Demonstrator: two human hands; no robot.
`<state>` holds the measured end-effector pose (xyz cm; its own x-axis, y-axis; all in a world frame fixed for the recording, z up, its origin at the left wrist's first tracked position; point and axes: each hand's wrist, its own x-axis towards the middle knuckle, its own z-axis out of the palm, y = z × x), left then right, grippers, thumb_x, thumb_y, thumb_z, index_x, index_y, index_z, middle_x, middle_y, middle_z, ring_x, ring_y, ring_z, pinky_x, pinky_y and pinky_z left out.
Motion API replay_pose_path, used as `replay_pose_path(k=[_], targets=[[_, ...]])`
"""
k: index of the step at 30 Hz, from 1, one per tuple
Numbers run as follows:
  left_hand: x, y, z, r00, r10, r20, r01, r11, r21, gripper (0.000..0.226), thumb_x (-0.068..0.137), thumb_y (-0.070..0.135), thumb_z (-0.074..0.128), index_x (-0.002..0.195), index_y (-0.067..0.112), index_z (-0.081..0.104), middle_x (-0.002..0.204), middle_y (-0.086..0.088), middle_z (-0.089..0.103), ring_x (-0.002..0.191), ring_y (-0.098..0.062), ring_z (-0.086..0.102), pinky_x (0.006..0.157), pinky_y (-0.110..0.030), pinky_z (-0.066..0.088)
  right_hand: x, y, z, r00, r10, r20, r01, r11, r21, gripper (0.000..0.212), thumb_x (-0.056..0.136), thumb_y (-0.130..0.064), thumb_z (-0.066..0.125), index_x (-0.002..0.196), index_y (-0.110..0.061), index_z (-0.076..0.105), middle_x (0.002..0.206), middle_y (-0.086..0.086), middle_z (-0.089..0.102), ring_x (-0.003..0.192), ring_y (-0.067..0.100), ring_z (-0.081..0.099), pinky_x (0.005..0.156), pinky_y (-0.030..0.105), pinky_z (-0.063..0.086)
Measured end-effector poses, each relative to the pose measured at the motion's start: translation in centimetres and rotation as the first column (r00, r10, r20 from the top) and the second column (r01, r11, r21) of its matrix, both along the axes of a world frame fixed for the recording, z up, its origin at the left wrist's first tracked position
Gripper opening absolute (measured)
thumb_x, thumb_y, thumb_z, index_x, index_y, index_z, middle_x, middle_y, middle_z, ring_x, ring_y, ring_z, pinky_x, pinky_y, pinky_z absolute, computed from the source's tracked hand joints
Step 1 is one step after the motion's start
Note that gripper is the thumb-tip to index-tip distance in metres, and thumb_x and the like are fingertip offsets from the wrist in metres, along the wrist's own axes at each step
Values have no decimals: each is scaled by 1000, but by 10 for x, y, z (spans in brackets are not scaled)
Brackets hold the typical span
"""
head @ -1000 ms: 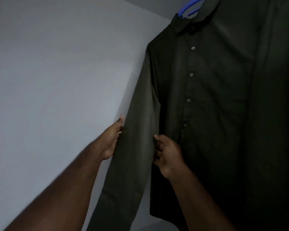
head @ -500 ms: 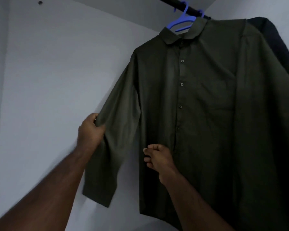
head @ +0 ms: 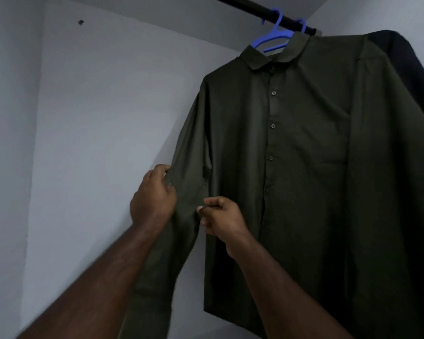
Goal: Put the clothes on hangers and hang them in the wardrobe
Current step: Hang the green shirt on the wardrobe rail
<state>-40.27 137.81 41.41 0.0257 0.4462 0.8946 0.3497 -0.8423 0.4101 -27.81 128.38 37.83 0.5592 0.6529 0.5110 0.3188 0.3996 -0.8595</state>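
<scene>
Head view: your left hand (head: 153, 199) and right hand (head: 222, 217) now pinch the green shirt (head: 304, 155) sleeve closer together; pale wardrobe walls (head: 96, 118) surround it.

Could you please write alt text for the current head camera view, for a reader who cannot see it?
A dark green button-up shirt hangs on a blue hanger from a black wardrobe rail, while the left hand grips its sleeve and the right hand pinches the fabric alongside. A darker garment hangs behind it, against pale walls.

A home wardrobe: shirt (head: 304, 167) on hanger (head: 273, 36), rail (head: 250, 7).
</scene>
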Motion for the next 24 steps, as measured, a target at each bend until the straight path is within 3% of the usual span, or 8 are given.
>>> replay_pose_path(k=[2, 5, 10, 14, 16, 19, 22, 24], targets=[[-2, 2, 2, 990, -131, 47, 134, 988, -72, 27, 91, 20, 60, 117, 26, 61, 106, 1, 68, 95, -26, 64, 81, -38, 51, 0, 3, 0, 999, -24, -38, 24, 1000, 17, 28, 91, -18, 72, 117, -14, 61, 96, 4, 69, 74, 12, 64, 62, 27, 53], [-9, 3, 7, 949, -275, 155, 303, 931, -205, 18, 92, 19, 63, 108, 18, 71, 85, 3, 69, 88, -25, 67, 76, -30, 46, 4, 5, -6, 993, -99, -58, 100, 995, 12, 38, 89, -23, 74, 124, -16, 61, 108, 5, 70, 91, 18, 68, 76, 34, 60], [-14, -6, 8, 931, -330, 158, 354, 921, -163, 29, 90, 13, 64, 117, 21, 69, 76, 7, 65, 71, -9, 63, 61, -22, 44, -2, 1, -4, 991, -132, 37, 131, 991, 31, 41, 90, -24, 73, 129, -20, 59, 120, -5, 65, 107, 10, 63, 95, 37, 56], [-7, -23, 13, 902, -407, 145, 422, 902, -94, 31, 90, 10, 65, 119, 21, 68, 68, 9, 58, 55, 1, 56, 52, -10, 40, -18, -13, 20, 958, -223, 182, 185, 961, 204, 23, 93, -28, 68, 116, -23, 67, 102, -8, 70, 95, 5, 67, 85, 30, 59], [-2, -34, 17, 859, -494, 132, 509, 852, -126, 31, 96, 18, 63, 127, 21, 66, 82, 4, 65, 72, -3, 62, 62, -17, 47, -27, -25, 33, 972, -113, 205, 67, 974, 217, 17, 97, -33, 63, 108, -23, 71, 95, -5, 72, 87, 9, 69, 77, 28, 58], [2, -51, 26, 732, -660, 168, 679, 689, -253, 31, 105, 28, 48, 131, 23, 64, 110, 5, 67, 98, -6, 63, 74, -20, 50, -34, -39, 41, 977, -2, 212, -32, 987, 155, 27, 99, -42, 57, 109, -21, 72, 95, -3, 74, 86, 12, 72, 70, 25, 58], [6, -59, 37, 659, -741, 130, 727, 583, -363, 37, 106, 42, 39, 122, 29, 70, 88, 7, 66, 74, -9, 57, 62, -26, 43, -30, -50, 41, 982, -30, 186, 3, 989, 145, 31, 94, -39, 66, 116, -17, 69, 98, -1, 75, 88, 11, 72, 68, 24, 57], [10, -61, 48, 667, -739, 97, 717, 602, -352, 38, 104, 45, 41, 112, 28, 74, 77, 4, 61, 63, -10, 49, 54, -24, 37, -24, -61, 44, 986, -80, 144, 56, 984, 167, 17, 94, -26, 69, 108, -17, 71, 94, 0, 76, 88, 14, 73, 73, 32, 61]])
